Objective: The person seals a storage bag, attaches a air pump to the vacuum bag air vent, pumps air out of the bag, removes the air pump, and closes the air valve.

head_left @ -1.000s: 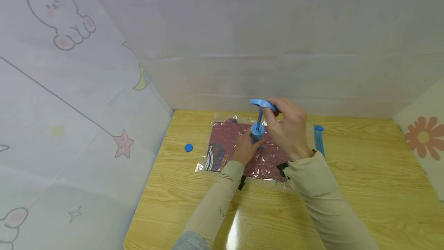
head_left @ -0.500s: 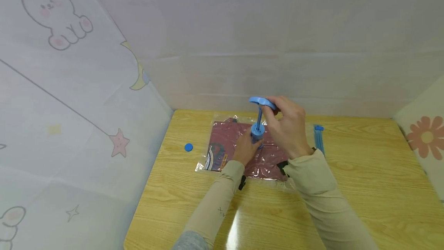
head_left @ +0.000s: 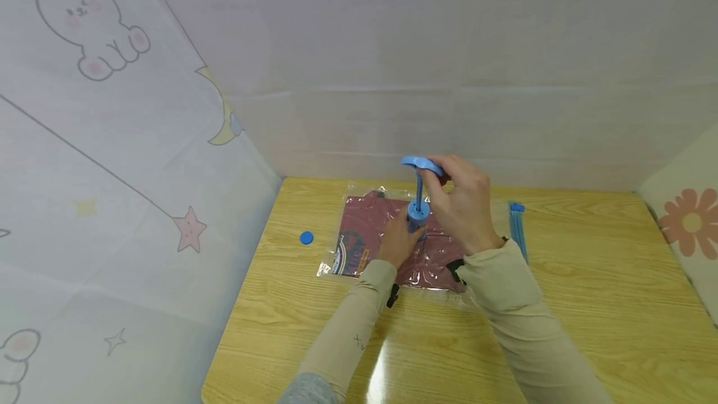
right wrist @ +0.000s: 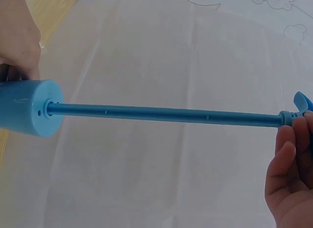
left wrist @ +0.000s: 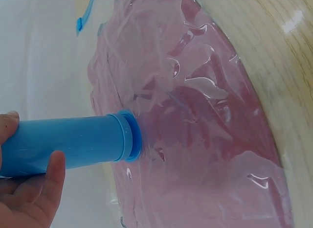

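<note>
A blue hand pump stands upright on a clear vacuum bag that has dark red folded clothing inside. My left hand grips the pump's barrel; in the left wrist view its lower end sits on the bag's round blue valve. My right hand holds the pump's handle at the top. The rod is drawn far out of the barrel, as the right wrist view shows. Wrinkled film lies over the clothing around the valve.
A small round blue cap lies on the wooden table left of the bag. Right of the bag is a strip of blue plastic with a slider. Printed cloth walls stand behind the table and at both sides.
Both hands keep their hold on the pump and the rod stays drawn out. The handle has shifted only very slightly; the head view has turned a little.
</note>
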Motion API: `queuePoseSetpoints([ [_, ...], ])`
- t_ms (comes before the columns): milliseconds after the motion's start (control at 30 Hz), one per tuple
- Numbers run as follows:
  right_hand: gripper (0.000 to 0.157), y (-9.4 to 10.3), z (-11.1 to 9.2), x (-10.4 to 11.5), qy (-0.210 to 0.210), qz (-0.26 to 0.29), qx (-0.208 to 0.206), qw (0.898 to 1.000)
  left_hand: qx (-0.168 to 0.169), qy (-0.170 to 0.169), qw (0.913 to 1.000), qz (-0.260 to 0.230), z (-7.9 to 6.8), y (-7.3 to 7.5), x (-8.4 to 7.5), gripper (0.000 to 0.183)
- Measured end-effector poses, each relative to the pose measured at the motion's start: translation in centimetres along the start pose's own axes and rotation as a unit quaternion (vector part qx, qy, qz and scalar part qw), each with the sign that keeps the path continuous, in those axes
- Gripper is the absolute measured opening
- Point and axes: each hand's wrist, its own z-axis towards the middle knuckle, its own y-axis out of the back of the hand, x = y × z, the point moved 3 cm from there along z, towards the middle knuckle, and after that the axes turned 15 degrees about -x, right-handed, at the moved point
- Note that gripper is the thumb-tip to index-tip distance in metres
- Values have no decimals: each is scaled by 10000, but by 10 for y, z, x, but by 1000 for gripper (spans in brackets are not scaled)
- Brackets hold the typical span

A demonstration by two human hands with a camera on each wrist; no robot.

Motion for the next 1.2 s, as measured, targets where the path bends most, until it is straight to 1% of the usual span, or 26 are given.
queuePoseSetpoints([
  [167, 11, -1, 0, -1, 35, -25, 12, 10000, -3, 5, 10000, 8, 1, -3, 2, 56],
  [433, 11, -2, -3, -4, 5, -57, 51, 10000, 52, 116, 9999, -34, 1, -2, 2, 56],
  [567, 10, -5, -7, -11, -58, -99, 135, 9998, 37, 83, 10000, 7, 2, -1, 2, 57],
  [633, 10, -7, -12, -18, -171, -166, 274, 9993, 31, 70, 10000, -7, 2, 0, 2, 56],
  [733, 11, -12, -23, -32, -519, -308, 591, 9964, 24, 57, 10000, -60, 1, 0, 1, 57],
  [833, 12, -16, -36, -45, -952, -477, 967, 9896, 16, 31, 9999, -108, 0, 1, 1, 57],
  [900, 14, -17, -42, -52, -1168, -565, 1144, 9849, -9, -9, 9999, -122, -1, 1, 0, 56],
  [1000, 16, -19, -50, -61, -1318, -660, 1284, 9807, -26, -39, 9999, -151, -2, 1, -1, 56],
  [1200, 15, -23, -59, -73, -1434, -737, 1377, 9773, -25, -61, 9997, -217, -1, 1, -3, 54],
])
